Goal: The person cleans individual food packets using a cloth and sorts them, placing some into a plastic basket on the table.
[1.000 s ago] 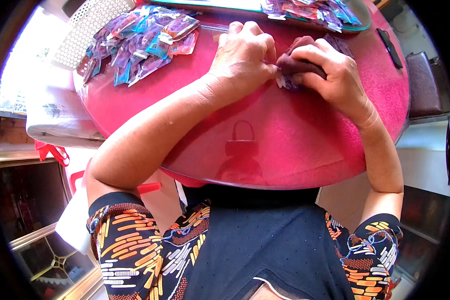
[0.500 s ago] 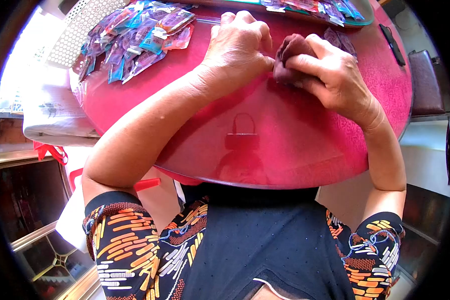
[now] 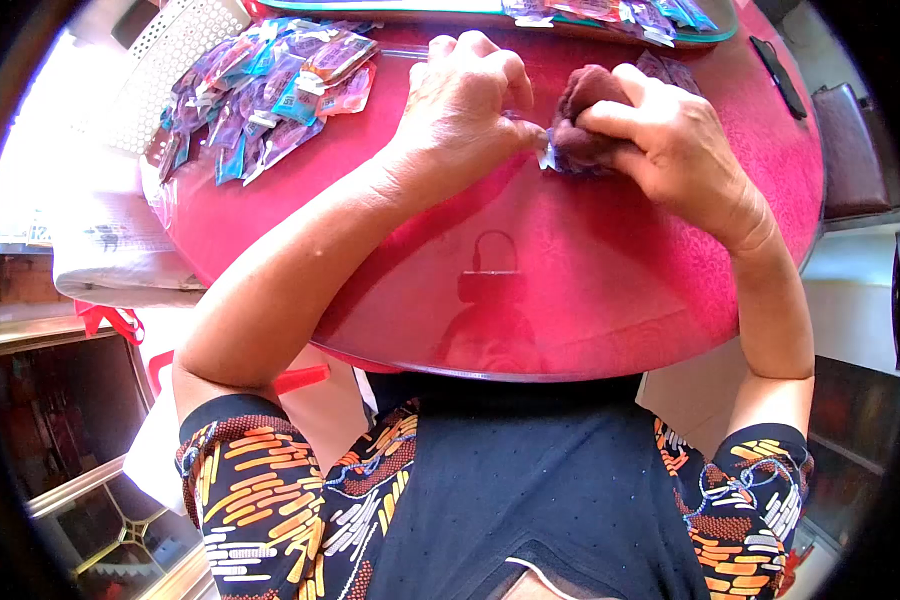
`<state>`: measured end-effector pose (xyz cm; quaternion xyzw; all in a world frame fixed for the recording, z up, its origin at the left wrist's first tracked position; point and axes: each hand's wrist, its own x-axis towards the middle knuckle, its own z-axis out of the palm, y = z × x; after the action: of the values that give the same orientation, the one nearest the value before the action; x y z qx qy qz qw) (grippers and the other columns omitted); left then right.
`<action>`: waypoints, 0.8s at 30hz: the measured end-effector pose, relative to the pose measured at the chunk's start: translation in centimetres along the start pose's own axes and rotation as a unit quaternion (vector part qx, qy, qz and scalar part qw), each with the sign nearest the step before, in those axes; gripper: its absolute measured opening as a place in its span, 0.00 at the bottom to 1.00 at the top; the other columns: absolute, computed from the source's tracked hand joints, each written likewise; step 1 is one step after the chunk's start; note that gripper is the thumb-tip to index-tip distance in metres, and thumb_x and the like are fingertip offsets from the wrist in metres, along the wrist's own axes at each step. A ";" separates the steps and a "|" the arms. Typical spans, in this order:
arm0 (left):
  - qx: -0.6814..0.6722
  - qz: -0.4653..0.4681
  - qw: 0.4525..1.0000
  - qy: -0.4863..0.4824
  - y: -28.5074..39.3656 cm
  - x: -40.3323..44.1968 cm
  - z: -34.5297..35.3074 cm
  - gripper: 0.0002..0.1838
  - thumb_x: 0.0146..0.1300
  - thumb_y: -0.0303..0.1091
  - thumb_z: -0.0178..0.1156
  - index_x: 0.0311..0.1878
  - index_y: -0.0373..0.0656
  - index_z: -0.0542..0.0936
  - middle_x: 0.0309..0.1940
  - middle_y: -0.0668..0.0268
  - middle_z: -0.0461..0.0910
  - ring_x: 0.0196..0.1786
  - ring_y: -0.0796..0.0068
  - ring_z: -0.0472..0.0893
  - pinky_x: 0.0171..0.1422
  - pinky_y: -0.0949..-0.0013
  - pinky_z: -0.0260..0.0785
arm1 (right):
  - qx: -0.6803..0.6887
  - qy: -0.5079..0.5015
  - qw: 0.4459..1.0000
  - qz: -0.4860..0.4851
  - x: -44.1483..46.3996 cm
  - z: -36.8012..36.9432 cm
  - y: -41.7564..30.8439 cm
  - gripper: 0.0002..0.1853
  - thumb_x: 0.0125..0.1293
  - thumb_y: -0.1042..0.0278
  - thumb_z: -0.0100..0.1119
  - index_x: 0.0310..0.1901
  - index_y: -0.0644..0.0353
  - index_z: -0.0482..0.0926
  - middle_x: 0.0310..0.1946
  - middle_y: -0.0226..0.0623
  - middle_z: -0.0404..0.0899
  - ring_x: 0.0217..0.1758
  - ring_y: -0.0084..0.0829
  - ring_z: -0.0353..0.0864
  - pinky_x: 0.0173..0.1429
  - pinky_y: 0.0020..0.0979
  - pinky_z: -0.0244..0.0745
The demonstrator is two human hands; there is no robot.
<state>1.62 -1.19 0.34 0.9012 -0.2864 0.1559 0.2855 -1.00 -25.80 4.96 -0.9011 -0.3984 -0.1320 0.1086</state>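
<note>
My right hand point(image 3: 670, 145) is wrapped round a bunched dark maroon cloth point(image 3: 592, 105) over the red table point(image 3: 570, 270). Below the cloth, a small purple packet point(image 3: 560, 160) with a white tip shows in part. My left hand point(image 3: 470, 110) pinches that white tip between thumb and curled fingers. A flat purple packet point(image 3: 670, 72) lies behind my right hand. To the left of my left hand is a heap of purple, blue and pink packets point(image 3: 260, 85).
A tray point(image 3: 715, 37) with more packets sits at the back. A white perforated basket point(image 3: 175, 65) stands at the back left. Near the right edge lies a black object point(image 3: 778, 78). A brown seat point(image 3: 850, 150) is beyond it.
The packet's white tip, hidden half a second ago, shows again between my hands. The cloth has stayed in my right hand. The whole view has shifted slightly.
</note>
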 end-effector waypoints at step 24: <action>-0.019 0.014 1.000 -0.001 -0.9 0.2 0.1 0.17 0.49 0.35 0.82 0.40 0.44 0.86 0.49 0.61 0.82 0.58 0.57 0.77 0.65 0.54 0.71 | 0.084 0.083 0.984 -0.135 0.5 1.6 0.4 0.08 0.51 0.76 0.66 0.33 0.52 0.87 0.50 0.34 0.83 0.58 0.41 0.83 0.64 0.42 0.74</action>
<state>2.32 -0.73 0.01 0.8918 -0.3016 0.1537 0.3002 -0.15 -25.19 3.62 -0.8124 -0.5160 -0.1861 0.1977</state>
